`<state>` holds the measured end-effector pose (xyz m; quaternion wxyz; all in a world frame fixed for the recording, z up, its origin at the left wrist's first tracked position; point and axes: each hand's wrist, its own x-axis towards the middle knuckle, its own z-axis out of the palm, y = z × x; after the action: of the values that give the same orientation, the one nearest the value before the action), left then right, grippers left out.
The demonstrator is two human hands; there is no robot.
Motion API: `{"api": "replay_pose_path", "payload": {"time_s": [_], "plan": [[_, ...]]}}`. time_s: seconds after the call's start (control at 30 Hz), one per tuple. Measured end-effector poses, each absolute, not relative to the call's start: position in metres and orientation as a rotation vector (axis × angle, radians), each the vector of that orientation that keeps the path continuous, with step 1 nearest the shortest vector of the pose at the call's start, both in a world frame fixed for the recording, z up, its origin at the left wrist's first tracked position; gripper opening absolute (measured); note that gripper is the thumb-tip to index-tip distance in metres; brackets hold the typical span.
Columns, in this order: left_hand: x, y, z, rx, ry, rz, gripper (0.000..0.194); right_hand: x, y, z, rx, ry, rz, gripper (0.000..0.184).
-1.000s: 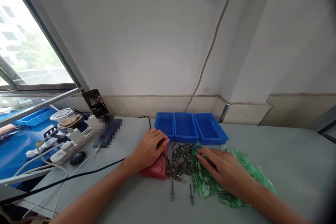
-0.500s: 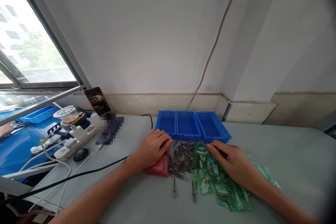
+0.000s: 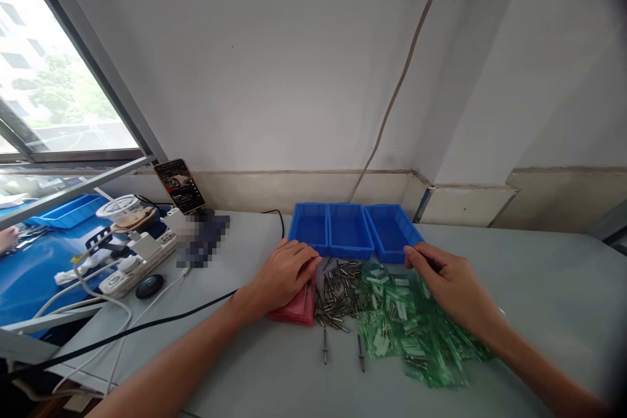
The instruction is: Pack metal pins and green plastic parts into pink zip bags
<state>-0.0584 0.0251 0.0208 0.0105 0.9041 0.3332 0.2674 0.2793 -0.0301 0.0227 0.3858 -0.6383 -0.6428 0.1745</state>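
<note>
My left hand (image 3: 281, 274) lies palm down, fingers stretched, on a stack of pink plastic bags (image 3: 298, 308). To its right is a heap of small metal rivets (image 3: 339, 292), two of them loose nearer me. My right hand (image 3: 453, 286) rests with slightly bent, spread fingers on the far right part of a pile of small green plastic bags (image 3: 406, 330), fingertips near the right blue tray. Three blue trays (image 3: 349, 233) stand side by side behind the piles and look bare inside.
A grey table (image 3: 548, 287) carries everything. At the left are a propped phone (image 3: 179, 185), a white power strip (image 3: 132, 264) with plugs and cables, and a black cable (image 3: 147, 326) running across the table. A cord (image 3: 392, 104) hangs down the wall.
My right hand has slid away from me and to the right over the green bags, from their middle to their far edge by the right tray. My left hand has stayed on the pink bags.
</note>
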Motion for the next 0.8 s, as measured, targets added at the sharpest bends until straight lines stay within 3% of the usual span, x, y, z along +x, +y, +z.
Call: {"api": "replay_pose_path", "payload": {"time_s": [0.47,0.8], "plan": [[-0.06,0.026,0.019,2.818,1.025,0.802,0.031,0.27,-0.029,0.019,-1.604,-1.651,0.49,0.052],[-0.06,0.025,0.021,2.821,1.041,0.769,0.03,0.263,-0.041,0.011,-1.43,-2.219,0.038,0.043]]}}
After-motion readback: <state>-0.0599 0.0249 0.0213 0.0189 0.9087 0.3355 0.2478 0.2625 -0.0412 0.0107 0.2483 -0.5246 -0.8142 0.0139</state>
